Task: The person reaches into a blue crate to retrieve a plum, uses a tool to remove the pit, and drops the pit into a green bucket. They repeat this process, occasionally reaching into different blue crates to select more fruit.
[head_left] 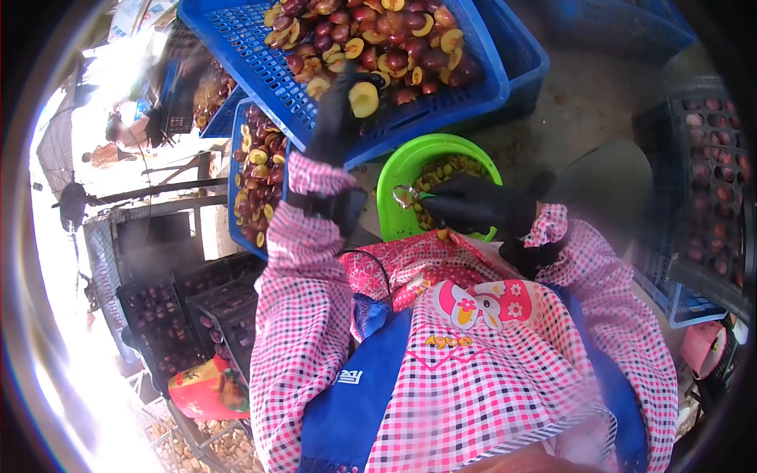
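My left hand (pixel 339 118), in a black glove, reaches over the blue crate (pixel 252 59). Its fingers close around a halved plum (pixel 364 100) with the yellow cut face showing. Many other halved plums (pixel 410 55) lie in that crate, red skins and yellow flesh mixed. My right hand (pixel 473 203), also black-gloved, is closed on a small hand tool (pixel 404 196) with a curved silver metal head and a bit of green handle. The tool is above a bright green basin (pixel 386 177) holding small brownish-yellow pieces that look like pits. The glove hides most of the handle.
Another blue crate of halved plums (pixel 260 177) stands at left. Dark crates of whole plums (pixel 154 315) sit lower left, by a red-and-yellow bag (pixel 209 390). At right, more plums fill a dark tray (pixel 714 181) on stacked crates. A pink container (pixel 702 347) is at far right.
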`<state>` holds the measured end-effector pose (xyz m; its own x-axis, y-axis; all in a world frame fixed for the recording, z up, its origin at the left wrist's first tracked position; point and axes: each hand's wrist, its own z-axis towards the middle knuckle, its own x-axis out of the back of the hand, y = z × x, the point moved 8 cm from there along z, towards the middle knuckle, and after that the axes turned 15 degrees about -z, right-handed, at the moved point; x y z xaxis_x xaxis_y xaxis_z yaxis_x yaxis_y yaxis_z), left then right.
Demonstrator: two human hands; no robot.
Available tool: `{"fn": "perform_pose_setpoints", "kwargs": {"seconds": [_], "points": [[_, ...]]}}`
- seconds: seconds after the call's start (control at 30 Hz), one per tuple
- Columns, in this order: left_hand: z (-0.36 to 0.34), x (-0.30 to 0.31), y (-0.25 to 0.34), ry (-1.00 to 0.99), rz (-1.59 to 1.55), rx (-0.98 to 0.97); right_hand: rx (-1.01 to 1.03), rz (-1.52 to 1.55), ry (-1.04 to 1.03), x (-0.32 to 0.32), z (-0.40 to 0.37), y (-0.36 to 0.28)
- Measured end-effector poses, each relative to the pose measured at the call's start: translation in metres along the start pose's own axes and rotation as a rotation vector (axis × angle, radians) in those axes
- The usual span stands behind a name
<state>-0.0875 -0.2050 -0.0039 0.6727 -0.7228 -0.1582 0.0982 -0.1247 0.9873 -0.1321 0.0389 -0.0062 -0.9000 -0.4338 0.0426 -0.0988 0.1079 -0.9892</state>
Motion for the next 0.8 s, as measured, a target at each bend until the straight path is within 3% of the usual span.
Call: {"fn": "perform_pose_setpoints", "kwargs": {"seconds": [0.03, 0.07, 0.13, 0.2, 0.23, 0.27, 0.33, 0.37, 0.4, 0.43, 0.47, 0.5, 0.57, 0.6, 0.67, 0.7, 0.73, 0.8], "points": [[0.017, -0.003, 0.001, -0.21, 0.529, -0.116, 0.0, -0.006, 0.005, 0.002, 0.001, 0.0], [0.032, 0.002, -0.006, -0.21, 0.528, -0.117, -0.027, -0.021, 0.033, 0.004, 0.001, 0.002], [0.047, -0.008, -0.045, -0.495, 1.027, 0.037, -0.058, -0.029, 0.07, 0.005, 0.0, 0.002], [0.041, -0.046, -0.064, -0.919, 1.262, -0.187, -0.083, 0.01, 0.135, 0.014, -0.003, 0.0], [0.067, -0.002, -0.127, -0.635, 1.251, 0.493, -0.091, 0.01, 0.143, 0.014, -0.002, 0.003], [0.069, -0.004, -0.131, -0.646, 1.245, 0.49, -0.101, -0.048, 0.234, 0.019, -0.002, 0.008], [0.062, -0.028, -0.107, -0.908, 1.367, -0.127, -0.112, -0.101, 0.322, 0.025, -0.003, 0.01], [0.056, -0.018, -0.077, -0.796, 0.716, 0.227, -0.098, -0.042, 0.427, 0.036, -0.005, 0.009], [0.043, -0.032, -0.056, -0.793, 0.72, 0.227, -0.081, 0.015, 0.532, 0.047, -0.007, 0.008], [0.038, -0.029, -0.035, -0.448, 0.486, 0.373, -0.075, 0.016, 0.531, 0.049, -0.002, 0.012], [0.025, -0.022, -0.022, -0.102, 0.243, 0.501, -0.048, -0.04, 0.697, 0.059, -0.005, 0.017], [0.013, -0.038, -0.006, -0.096, 0.245, 0.502, -0.022, -0.095, 0.859, 0.068, -0.011, 0.018], [-0.026, -0.064, -0.002, 0.029, -0.215, 0.785, -0.038, -0.165, 0.859, 0.073, -0.014, 0.012], [-0.043, -0.069, -0.004, 0.036, -0.212, 0.781, -0.058, -0.239, 0.869, 0.075, -0.016, 0.007], [-0.06, -0.088, 0.011, -0.177, -0.137, 0.454, -0.045, -0.252, 0.857, 0.071, -0.017, 0.001], [-0.066, -0.1, 0.023, -0.333, 0.141, 0.305, -0.038, -0.267, 0.85, 0.067, -0.017, -0.001], [-0.074, -0.1, 0.017, -0.328, 0.141, 0.307, -0.037, -0.265, 0.845, 0.064, -0.017, -0.001], [-0.084, -0.094, 0.0, -0.247, -0.201, 0.258, -0.074, -0.052, 0.721, 0.057, -0.011, 0.01]]}}
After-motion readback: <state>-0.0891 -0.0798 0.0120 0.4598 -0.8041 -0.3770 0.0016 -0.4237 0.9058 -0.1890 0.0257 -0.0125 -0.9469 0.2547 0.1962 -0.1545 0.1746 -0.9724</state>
